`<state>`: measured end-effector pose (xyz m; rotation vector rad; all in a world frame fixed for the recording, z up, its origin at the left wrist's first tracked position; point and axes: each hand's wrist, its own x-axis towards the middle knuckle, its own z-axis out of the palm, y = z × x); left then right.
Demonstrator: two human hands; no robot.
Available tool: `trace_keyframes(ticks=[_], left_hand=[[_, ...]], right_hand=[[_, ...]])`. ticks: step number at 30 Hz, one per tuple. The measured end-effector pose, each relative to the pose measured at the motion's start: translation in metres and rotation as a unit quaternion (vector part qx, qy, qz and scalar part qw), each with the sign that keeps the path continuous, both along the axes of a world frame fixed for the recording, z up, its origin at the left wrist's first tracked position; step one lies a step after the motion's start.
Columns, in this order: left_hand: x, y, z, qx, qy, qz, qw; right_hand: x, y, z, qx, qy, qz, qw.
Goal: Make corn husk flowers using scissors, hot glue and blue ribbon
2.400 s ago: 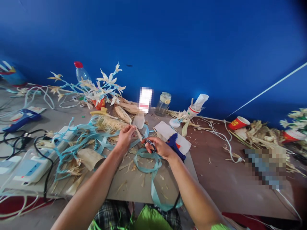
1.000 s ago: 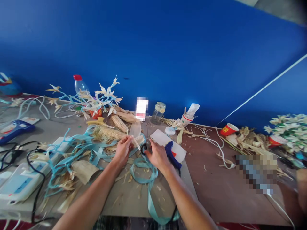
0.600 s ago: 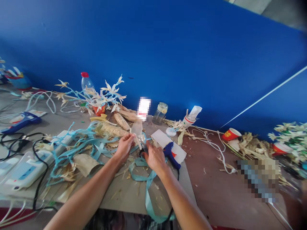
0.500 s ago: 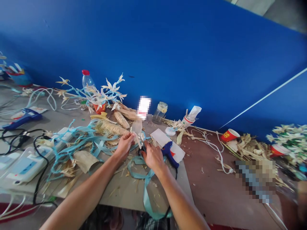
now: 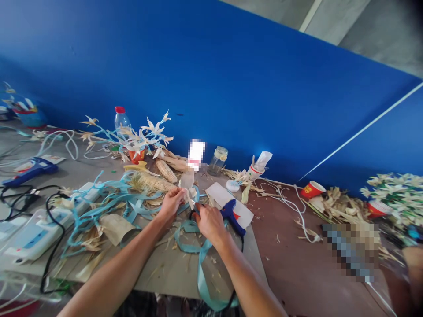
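- One bare left hand [image 5: 172, 202] is pinching a thin, pale strip of dried husk [image 5: 189, 197], thumb and fingertips pressed together on its upper end
- That strip is sitting right in the gap between both hands, so it's lying just right of the left hand and up and left of the right one
- Its long axis is slanting, running from the left fingertips down toward the right hand
- Left hand's obviously winning for nearness, since it's actually touching the thing
- Bare right hand [image 5: 209, 219] is gripping small black-handled scissors [image 5: 191, 215], fingers hiding most of them; can't tell whether the blades are gaping or touching the strip
- Blue plastic glue gun [image 5: 235, 221] is resting on a flat white card [image 5: 218, 193] just beside the right hand, opposite side from the strip
- Shiny light-blue ribbon [image 5: 202, 260] is looping over the grey tabletop [image 5: 161, 270] on the near side of the hands, kinda messy
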<state>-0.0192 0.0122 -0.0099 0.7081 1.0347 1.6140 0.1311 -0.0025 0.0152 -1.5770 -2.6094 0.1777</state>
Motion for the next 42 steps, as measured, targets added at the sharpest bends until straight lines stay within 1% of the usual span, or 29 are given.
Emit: trace_keyframes(ticks=[6,11,15,21,27,31,33,37,40,42], left_hand=[[0.003,-0.003,0.003,0.015,0.003,0.004,1.0],[0.002,-0.004,0.006,0.014,-0.019,0.008,1.0],[0.001,-0.001,0.002,0.002,0.001,0.0,1.0],[0.002,0.002,-0.005,0.009,0.043,-0.004,0.999],[0.001,0.001,-0.004,0.008,0.063,-0.005,0.998],[0.0,-0.001,0.0,0.012,0.048,-0.001,0.999],[0.001,-0.002,0.002,0.007,0.043,-0.002,0.999],[0.002,-0.002,0.004,-0.002,0.041,0.007,0.999],[0.001,-0.001,0.003,0.002,0.037,0.005,0.999],[0.0,0.0,0.001,0.001,0.043,0.006,0.999]], right_hand=[[-0.001,-0.002,-0.004,0.012,0.004,0.015,1.0],[0.0,0.001,-0.002,-0.001,0.009,0.024,1.0],[0.002,0.003,-0.003,-0.004,0.007,0.038,0.999],[0.003,0.003,-0.004,-0.016,0.0,0.038,0.999],[-0.001,0.002,0.001,-0.037,0.059,0.043,0.997],[-0.001,0.005,-0.002,-0.063,0.091,0.046,0.993],[-0.001,0.006,-0.004,-0.056,0.101,0.042,0.992],[0.0,0.007,-0.008,-0.019,0.127,0.042,0.991],[0.001,0.006,-0.009,-0.029,0.111,0.052,0.992],[0.001,0.006,-0.009,-0.017,0.13,0.049,0.99]])
